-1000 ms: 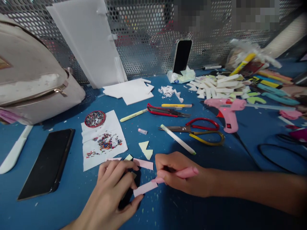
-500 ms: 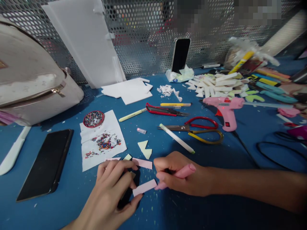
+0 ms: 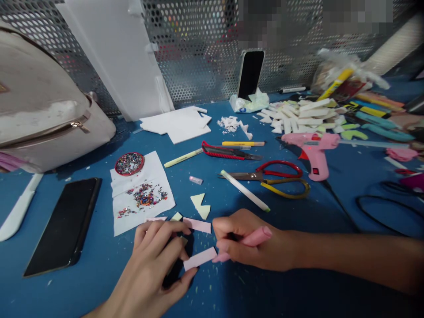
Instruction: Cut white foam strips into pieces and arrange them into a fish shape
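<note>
Broadly, the blue worktop [image 3: 49, 296], flecked with scraps, meets a perforated metal panel [image 3: 198, 75] well beyond the hands. They are apart: the left hand [image 3: 157, 256] pinches a pale pink strip [image 3: 200, 259] lying between them, and the right hand [image 3: 261, 256] grips a pink marker [image 3: 257, 237], tip at the strip's right end. Blue surface shows below the right forearm [image 3: 341, 256]; ahead, scissors [image 3: 260, 176] limit the room, as does a black phone [image 3: 62, 225] left of the left hand.
</note>
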A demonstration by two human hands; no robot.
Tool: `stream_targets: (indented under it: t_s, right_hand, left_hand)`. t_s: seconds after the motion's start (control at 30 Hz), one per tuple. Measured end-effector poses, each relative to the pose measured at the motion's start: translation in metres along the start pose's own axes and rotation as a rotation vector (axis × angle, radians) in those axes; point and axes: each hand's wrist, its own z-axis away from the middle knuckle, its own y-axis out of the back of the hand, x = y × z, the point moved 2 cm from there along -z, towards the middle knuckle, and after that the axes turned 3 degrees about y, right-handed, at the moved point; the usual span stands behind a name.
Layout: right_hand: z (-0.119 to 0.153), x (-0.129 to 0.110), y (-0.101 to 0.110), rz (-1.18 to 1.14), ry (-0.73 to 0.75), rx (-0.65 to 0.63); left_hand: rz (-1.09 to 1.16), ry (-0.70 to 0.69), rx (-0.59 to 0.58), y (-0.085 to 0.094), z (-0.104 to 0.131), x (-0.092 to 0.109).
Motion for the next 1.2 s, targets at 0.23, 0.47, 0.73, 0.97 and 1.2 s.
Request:
stream_targets:
  t_s: [0.23, 0.47, 0.73, 0.97, 1.2]
  right_hand:
    - [0.0004, 0.0006, 0.0003, 0.009, 0.024, 0.006]
    - [0.0001, 0.0031, 0.0003, 0.007, 0.015, -0.005]
    - [-0.001, 0.0032, 0.0004, 0.007, 0.007, -0.002]
    - [0.0011, 0.003, 0.0003, -0.02, 0.007, 0.008]
    - [-0.0011, 0.002, 0.0001, -0.025, -0.009, -0.005]
  left_hand:
    - [-0.017, -0.011, -0.017, 0.0007, 0.0007, -0.0007]
    - [-0.028, -0.021, -0.038, -0.0001, 0.0011, -0.0025]
    - [-0.011, -0.023, -0.029, 0.0, 0.0015, -0.0017]
    - [-0.008, -0.02, -0.021, 0.0005, 0.0005, -0.0008]
    - [-0.009, 0.003, -0.024, 0.0002, 0.0011, -0.0007]
